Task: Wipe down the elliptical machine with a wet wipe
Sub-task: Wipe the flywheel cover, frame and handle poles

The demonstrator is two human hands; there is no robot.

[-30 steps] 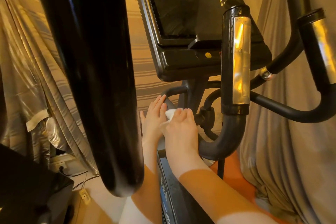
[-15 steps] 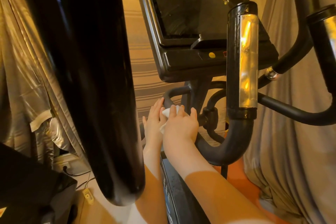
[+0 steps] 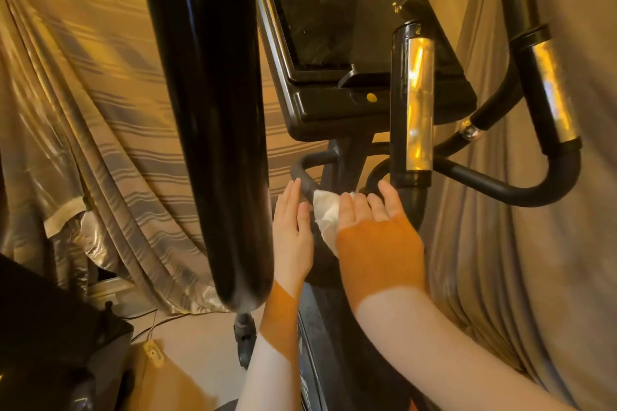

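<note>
The black elliptical machine fills the view: its console screen sits up top, and its centre post runs down below it. A white wet wipe lies against the post and the curved left bar. My right hand presses the wipe to the frame with fingers stretched forward. My left hand rests flat and straight-fingered against the left side of the same bar, just beside the wipe. Most of the wipe is hidden under my right hand.
A thick black moving handle hangs close on the left, blocking much of the view. Two upright grips with shiny sensor plates stand to the right. Striped curtains surround the machine. Cables and a yellow plug lie on the floor.
My right hand has slid back down the post and spread its fingers, exposing more of the wipe. My left hand has straightened alongside the bar.
</note>
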